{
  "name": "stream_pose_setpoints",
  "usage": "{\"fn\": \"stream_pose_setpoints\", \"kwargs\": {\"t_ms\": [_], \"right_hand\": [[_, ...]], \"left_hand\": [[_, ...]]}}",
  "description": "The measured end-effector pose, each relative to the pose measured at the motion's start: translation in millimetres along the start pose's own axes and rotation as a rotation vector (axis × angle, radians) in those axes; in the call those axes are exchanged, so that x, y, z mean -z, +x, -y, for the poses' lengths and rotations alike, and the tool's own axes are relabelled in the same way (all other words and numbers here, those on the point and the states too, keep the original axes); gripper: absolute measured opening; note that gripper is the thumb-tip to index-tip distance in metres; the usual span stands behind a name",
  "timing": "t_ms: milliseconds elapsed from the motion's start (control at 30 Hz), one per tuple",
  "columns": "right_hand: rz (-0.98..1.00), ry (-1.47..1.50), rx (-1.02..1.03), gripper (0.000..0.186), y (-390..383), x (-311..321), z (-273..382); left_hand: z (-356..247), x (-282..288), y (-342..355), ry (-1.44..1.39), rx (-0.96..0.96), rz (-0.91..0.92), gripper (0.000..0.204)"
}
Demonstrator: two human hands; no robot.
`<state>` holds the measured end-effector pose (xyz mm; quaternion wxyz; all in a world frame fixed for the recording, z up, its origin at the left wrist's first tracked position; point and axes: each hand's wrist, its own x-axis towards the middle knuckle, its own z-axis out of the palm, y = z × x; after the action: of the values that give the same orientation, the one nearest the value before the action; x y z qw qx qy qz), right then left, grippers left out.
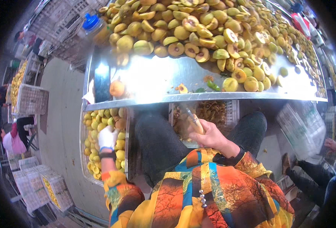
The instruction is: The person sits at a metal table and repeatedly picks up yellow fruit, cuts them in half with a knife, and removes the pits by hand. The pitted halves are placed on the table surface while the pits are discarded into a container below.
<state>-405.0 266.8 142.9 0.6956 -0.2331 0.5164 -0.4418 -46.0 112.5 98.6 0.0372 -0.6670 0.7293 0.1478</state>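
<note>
You appear to be at the picking-up step: your left hand (108, 138), in a white glove, is down among the yellow fruit (95, 124) in the crate (127, 152) on your left. Its fingers point into the pile, but I cannot tell whether they are closed around a fruit or only resting on it. Your bare right hand (209, 136) is wrapped around the handle of a wooden-handled tool (197, 127), its slim metal end pointing up and away from you. It sits over the scrap bin (233, 111) between your knees, where brown scraps (209, 112) lie.

Beyond, on the metal worktop (185, 70), cut halves (202, 55) lie heaped, several showing dark centres, and a lone fruit (117, 88) rests apart near the left end.

As I judge it, the next move calls for your left hand to get a sure hold on one piece and carry it across to the tool, above the bin. Keep the right hand's grip firm, and bring your gloved fingers in clear of the metal end.
</note>
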Motion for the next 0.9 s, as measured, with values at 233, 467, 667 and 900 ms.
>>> {"fn": "stream_pose_setpoints", "kwargs": {"t_ms": [233,467,667,900], "right_hand": [[-0.126,-0.651,0.830,0.035,14,54,-53],[-0.346,-0.488,0.461,0.029,-42,41,6],[-0.489,-0.585,0.544,0.032,-58,68,7],[-0.328,0.288,0.419,0.033,-18,51,44]], "left_hand": [[-221,85,35,-0.573,-0.602,-0.265,0.029],[-398,3,105,-0.054,-0.661,-0.038,0.038],[-394,6,105,-0.219,-0.676,-0.025,0.042],[-319,50,-27,-0.448,-1.042,-0.218,0.043]]}}
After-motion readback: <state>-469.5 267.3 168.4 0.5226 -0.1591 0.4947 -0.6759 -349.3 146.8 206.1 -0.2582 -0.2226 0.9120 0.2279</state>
